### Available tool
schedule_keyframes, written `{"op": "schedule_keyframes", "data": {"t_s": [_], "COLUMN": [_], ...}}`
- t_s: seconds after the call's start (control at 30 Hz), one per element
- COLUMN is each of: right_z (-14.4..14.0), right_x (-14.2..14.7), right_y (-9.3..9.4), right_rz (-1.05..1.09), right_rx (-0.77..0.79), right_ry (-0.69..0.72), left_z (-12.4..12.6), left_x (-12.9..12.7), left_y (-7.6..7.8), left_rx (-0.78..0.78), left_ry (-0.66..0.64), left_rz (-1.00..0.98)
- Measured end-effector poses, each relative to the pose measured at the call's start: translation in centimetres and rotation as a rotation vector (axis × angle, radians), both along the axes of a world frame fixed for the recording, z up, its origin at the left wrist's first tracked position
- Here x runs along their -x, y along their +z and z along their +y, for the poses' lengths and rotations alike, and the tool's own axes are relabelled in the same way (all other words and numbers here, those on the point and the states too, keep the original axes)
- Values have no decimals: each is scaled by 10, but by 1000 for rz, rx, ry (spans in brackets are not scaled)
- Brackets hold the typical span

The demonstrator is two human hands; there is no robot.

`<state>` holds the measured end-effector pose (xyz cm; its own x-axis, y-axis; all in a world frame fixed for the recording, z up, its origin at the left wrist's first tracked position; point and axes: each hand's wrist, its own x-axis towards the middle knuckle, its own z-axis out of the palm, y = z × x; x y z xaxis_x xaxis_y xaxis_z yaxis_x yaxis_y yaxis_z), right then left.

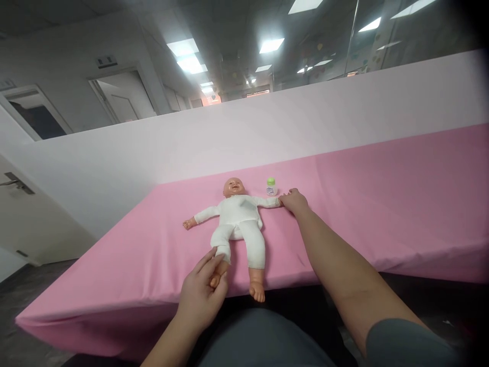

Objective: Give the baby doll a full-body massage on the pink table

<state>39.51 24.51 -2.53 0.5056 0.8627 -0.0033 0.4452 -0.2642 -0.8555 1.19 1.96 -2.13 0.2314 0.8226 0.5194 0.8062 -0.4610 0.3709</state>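
Now a bald, smiling baby doll [234, 187] in white cloth [254, 247] lies face-up, the left hand [201, 291] half curled around one foot [215, 280], the right hand [296, 202] pinching its arm's [269, 202] end.

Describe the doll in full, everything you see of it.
The doll lies face up on the pink cover, arms spread, legs toward the near edge. Its bald head, feet and one visible hand are skin-toned and look like smooth plastic; the mouth is open in a smile. Torso and limbs are white and look like fabric. The person's left hand grips one lower leg; the right hand is at the end of one arm, hiding the doll's hand there.
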Motion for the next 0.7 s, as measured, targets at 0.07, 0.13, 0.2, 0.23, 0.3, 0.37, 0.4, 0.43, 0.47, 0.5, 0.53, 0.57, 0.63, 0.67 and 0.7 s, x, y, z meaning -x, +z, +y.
{"op": "schedule_keyframes", "data": {"t_s": [0.07,0.13,0.2,0.23,0.3,0.37,0.4,0.43,0.47,0.5,0.53,0.57,0.63,0.67,0.7], "right_z": [-3,-5,-7,-8,-10,-14,-16,-19,-21,-24,-26,-28,-30,-30,-30], "right_x": [4,12,23,30,47,65,73,81,88,94,99,103,109,110,111], "right_y": [2,5,9,11,14,16,17,17,18,18,19,19,19,19,19], "right_rz": [23,17,-26,-57,-125,-205,-253,-304,-359,-413,-464,-511,-586,-615,-639], "right_rx": [-64,-140,-259,-332,-473,-571,-597,-611,-615,-613,-608,-601,-585,-578,-572], "right_ry": [-28,-42,-21,7,98,201,248,294,346,402,456,504,575,598,615], "left_z": [4,12,25,33,52,72,82,90,98,106,112,117,125,128,131], "left_x": [-2,-6,-11,-14,-22,-31,-36,-41,-45,-49,-52,-55,-60,-61,-62], "left_y": [5,13,24,31,43,52,55,57,58,59,59,58,56,55,54], "left_rx": [-13,-38,-88,-120,-160,-152,-137,-122,-104,-84,-62,-37,6,21,33], "left_ry": [0,0,3,11,28,38,40,37,31,26,26,32,56,70,78], "left_rz": [-11,-22,-28,-30,-27,-15,-8,-1,9,20,30,39,47,47,48]}}
